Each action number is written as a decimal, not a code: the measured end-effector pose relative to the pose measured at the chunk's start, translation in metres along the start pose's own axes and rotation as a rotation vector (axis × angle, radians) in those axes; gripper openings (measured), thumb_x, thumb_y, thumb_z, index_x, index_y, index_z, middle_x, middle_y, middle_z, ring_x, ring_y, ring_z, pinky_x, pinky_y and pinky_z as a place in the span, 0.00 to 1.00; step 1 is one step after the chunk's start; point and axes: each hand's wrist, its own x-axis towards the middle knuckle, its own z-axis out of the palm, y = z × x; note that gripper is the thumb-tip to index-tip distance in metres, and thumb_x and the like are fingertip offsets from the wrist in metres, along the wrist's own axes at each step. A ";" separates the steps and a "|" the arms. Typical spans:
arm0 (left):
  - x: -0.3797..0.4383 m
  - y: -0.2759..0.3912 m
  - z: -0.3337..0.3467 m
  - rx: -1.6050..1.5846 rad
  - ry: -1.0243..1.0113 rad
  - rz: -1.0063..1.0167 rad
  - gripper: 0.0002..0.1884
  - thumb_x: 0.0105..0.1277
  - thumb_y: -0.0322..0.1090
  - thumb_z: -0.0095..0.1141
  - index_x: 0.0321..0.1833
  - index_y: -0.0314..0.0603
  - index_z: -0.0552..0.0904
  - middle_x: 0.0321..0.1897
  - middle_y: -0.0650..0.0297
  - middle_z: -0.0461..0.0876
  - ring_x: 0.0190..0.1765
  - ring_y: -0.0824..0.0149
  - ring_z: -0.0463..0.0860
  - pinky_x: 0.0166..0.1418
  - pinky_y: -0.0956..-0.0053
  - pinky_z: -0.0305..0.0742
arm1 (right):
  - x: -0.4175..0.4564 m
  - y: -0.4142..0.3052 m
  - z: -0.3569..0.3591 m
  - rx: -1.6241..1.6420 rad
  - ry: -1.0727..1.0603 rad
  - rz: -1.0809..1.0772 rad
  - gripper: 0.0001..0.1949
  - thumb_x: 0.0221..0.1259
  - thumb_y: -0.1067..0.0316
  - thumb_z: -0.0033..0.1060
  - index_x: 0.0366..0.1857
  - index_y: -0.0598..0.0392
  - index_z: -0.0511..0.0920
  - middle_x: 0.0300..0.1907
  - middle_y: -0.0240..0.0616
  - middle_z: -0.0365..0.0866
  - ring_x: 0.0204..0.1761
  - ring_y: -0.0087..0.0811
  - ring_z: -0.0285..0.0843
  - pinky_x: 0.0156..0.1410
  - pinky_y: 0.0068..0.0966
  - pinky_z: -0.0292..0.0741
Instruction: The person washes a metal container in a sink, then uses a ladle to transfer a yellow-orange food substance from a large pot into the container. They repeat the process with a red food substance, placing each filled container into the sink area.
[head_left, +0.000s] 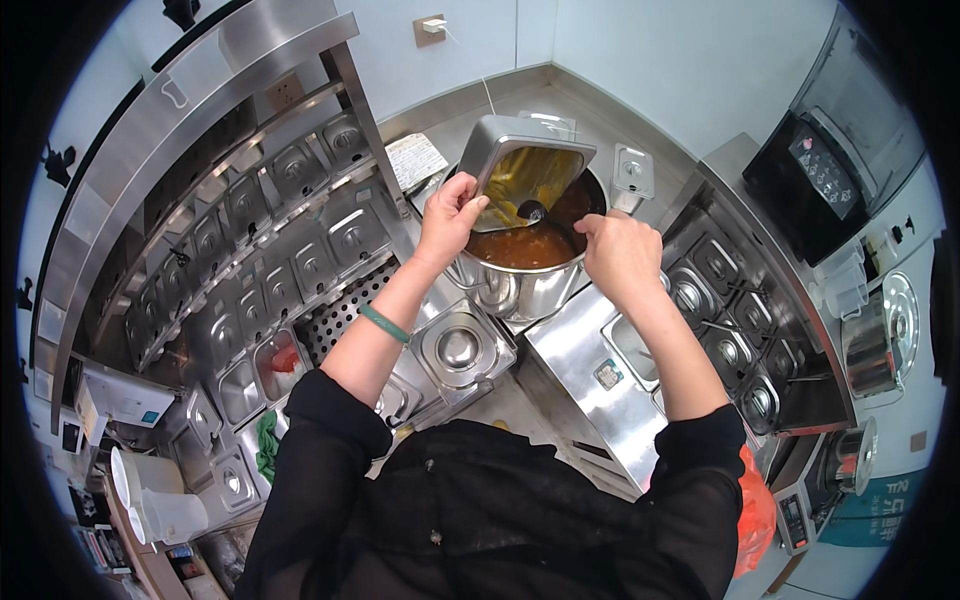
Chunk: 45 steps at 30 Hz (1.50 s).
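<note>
My left hand (448, 217) grips the rim of a deep stainless steel food pan (474, 154). The pan is tipped, its mouth facing down over a large steel stockpot (517, 289). Yellow-brown residue (536, 176) coats the inside of the pan. A dark rounded object (532, 211) shows at the pan's lower edge; I cannot tell what it is. Reddish-brown liquid (521, 250) fills part of the pot. Over the pot's right rim, my right hand (624, 255) is curled with bent fingers; whether it grips something is hidden.
Left of the pot are tiered racks of lidded steel pans (300, 169), with a lidded pan (459, 349) nearer me. A small lidded container (631, 176) and written paper (415, 160) flank the pot. On the right are more lidded pans (690, 296) and a black machine (806, 180).
</note>
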 end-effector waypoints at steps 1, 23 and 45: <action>0.000 0.000 0.001 -0.009 0.002 -0.006 0.08 0.54 0.24 0.55 0.26 0.37 0.67 0.18 0.68 0.59 0.24 0.76 0.60 0.28 0.82 0.59 | 0.002 -0.001 0.000 0.011 0.036 0.007 0.11 0.44 0.72 0.52 0.30 0.46 0.83 0.29 0.40 0.79 0.32 0.40 0.79 0.36 0.33 0.75; -0.004 -0.001 0.001 0.063 0.048 -0.012 0.10 0.53 0.25 0.56 0.26 0.37 0.66 0.18 0.66 0.59 0.23 0.74 0.60 0.27 0.79 0.59 | -0.003 -0.001 -0.001 -0.061 0.167 -0.056 0.08 0.48 0.72 0.54 0.31 0.47 0.82 0.24 0.39 0.76 0.28 0.42 0.77 0.34 0.35 0.73; -0.002 0.001 0.001 -0.005 0.070 -0.012 0.10 0.53 0.26 0.56 0.26 0.38 0.65 0.18 0.67 0.58 0.23 0.75 0.59 0.27 0.80 0.60 | 0.011 0.005 0.026 -0.200 0.297 -0.143 0.13 0.48 0.73 0.51 0.37 0.42 0.80 0.25 0.35 0.71 0.30 0.37 0.75 0.31 0.33 0.73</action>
